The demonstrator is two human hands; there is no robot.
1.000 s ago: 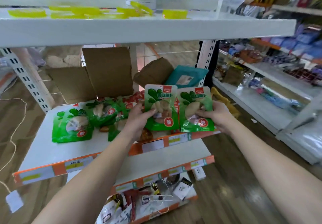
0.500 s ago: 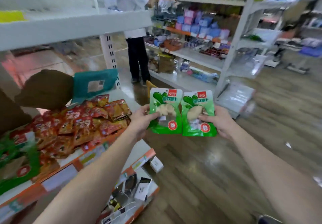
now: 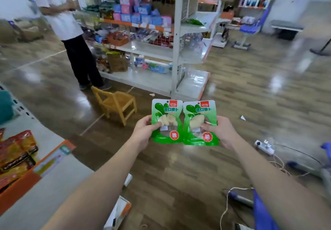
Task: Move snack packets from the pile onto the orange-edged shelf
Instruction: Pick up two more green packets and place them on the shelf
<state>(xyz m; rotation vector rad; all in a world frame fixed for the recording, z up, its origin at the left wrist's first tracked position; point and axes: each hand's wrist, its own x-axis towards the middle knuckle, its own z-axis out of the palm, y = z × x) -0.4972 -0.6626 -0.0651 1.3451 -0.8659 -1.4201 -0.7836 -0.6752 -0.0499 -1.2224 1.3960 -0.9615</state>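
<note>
I hold two green snack packets upright, side by side, over the wooden floor. My left hand (image 3: 143, 133) grips the left green packet (image 3: 167, 115) by its left edge, thumb on the front. My right hand (image 3: 221, 131) grips the right green packet (image 3: 200, 117) by its right edge. The orange-edged shelf (image 3: 53, 156) lies at the lower left, with red and orange snack packets (image 3: 16, 151) piled on it. Both packets are well to the right of that shelf.
A small wooden chair (image 3: 116, 104) stands on the floor ahead. A person (image 3: 71, 38) stands by a stocked white shelf unit (image 3: 175, 50) beyond it. A power strip (image 3: 265, 146) and cords lie at the right; a blue bag (image 3: 261, 212) sits at the lower right.
My view has swung right, away from the orange-edged shelf toward the aisle. Both hands carried the two green packets along, still side by side.
</note>
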